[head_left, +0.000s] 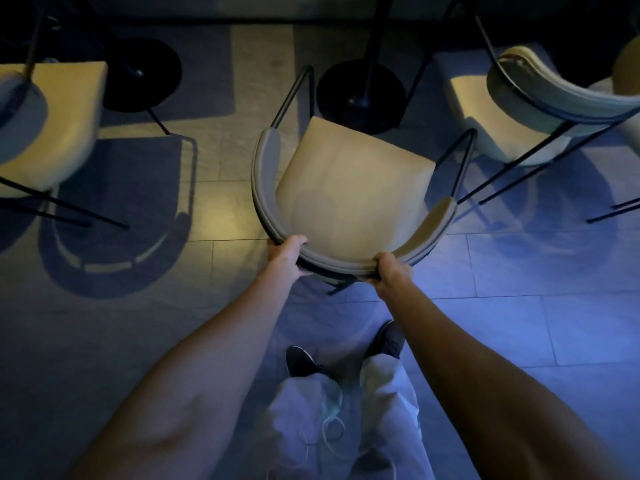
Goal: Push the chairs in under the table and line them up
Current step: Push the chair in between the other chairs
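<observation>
A chair with a beige seat (353,181) and a curved grey backrest stands in the middle on thin black legs, turned a little to the right. My left hand (285,254) grips the backrest's left rear part. My right hand (389,271) grips it on the right rear. A second beige chair (52,126) stands at the left and a third chair (502,109) at the right, angled. The table top is a dark band along the upper edge, its edge hard to make out.
Two round black pedestal bases (360,95) (142,72) stand on the tiled floor beyond the chairs. My shoes and light trousers (346,393) are just behind the middle chair. Tiled floor (519,323) spreads out to my right and left.
</observation>
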Tool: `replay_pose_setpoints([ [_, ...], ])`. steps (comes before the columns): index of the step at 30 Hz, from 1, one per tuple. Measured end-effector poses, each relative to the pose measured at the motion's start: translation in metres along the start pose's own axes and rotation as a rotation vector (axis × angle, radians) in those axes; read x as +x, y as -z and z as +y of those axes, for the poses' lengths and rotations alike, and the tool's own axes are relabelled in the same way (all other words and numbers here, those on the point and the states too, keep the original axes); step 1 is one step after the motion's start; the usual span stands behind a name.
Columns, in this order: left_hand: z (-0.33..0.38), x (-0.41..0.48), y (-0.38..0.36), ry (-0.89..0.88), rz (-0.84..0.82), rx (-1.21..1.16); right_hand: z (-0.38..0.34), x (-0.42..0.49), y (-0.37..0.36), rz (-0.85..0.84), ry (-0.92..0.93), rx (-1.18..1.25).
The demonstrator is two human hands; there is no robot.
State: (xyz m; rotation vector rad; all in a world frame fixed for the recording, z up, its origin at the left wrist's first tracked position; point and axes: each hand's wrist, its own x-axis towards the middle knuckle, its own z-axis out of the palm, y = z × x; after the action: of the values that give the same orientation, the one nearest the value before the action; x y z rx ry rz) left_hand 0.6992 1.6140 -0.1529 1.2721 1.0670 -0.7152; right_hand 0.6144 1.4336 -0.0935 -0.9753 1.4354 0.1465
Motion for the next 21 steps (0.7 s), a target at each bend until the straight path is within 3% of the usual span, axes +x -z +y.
replay_pose_setpoints([
  [10,0.026,0.002,-0.022,-0.068,-0.009,-0.085,-0.035,0.009,-0.020,-0.010,0.046,0.020],
  [21,0.106,0.058,-0.093,-0.078,-0.018,-0.111,-0.139,0.056,-0.073,-0.044,0.080,-0.025],
])
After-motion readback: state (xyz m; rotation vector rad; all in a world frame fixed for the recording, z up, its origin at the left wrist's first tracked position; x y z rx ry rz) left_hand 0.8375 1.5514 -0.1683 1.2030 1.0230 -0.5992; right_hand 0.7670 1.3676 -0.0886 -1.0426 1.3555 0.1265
